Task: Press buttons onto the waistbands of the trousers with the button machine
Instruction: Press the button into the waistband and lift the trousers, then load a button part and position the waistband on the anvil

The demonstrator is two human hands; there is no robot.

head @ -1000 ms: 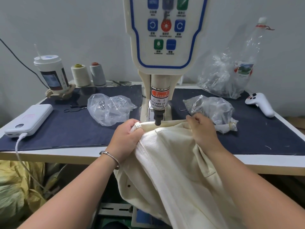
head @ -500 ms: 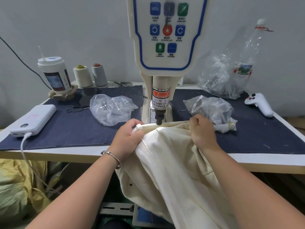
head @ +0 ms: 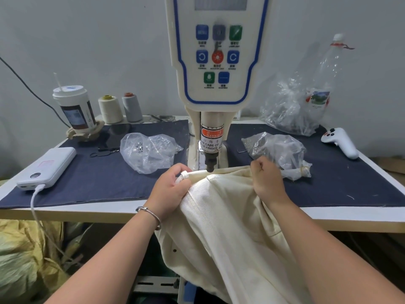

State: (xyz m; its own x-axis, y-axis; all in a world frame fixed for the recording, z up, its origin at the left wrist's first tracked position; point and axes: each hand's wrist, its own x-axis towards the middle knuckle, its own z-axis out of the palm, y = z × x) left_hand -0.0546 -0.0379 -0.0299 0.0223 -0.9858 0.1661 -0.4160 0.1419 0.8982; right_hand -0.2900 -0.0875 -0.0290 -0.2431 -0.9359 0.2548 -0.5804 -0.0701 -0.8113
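Cream trousers [head: 221,216] hang off the table's front edge, their waistband stretched under the dark punch head [head: 210,164] of the white button machine [head: 217,62]. My left hand [head: 169,190] grips the waistband at its left end, beside a belt loop. My right hand [head: 266,179] grips the waistband on the right of the punch, fingers curled into the cloth. The punch tip sits just at the waistband's upper edge; whether it touches the cloth is unclear.
A dark blue cloth [head: 87,178] covers the table. Clear bags of small metal parts lie at left [head: 149,151] and right [head: 277,152]. A power bank [head: 47,167], a cup [head: 74,110], two thread cones [head: 119,108], a plastic bottle [head: 322,88] and a white controller [head: 340,142] stand around.
The head camera tilted up slightly, showing more of the machine's panel. My right hand curled tighter on the waistband; both hands hold the same place at the punch.
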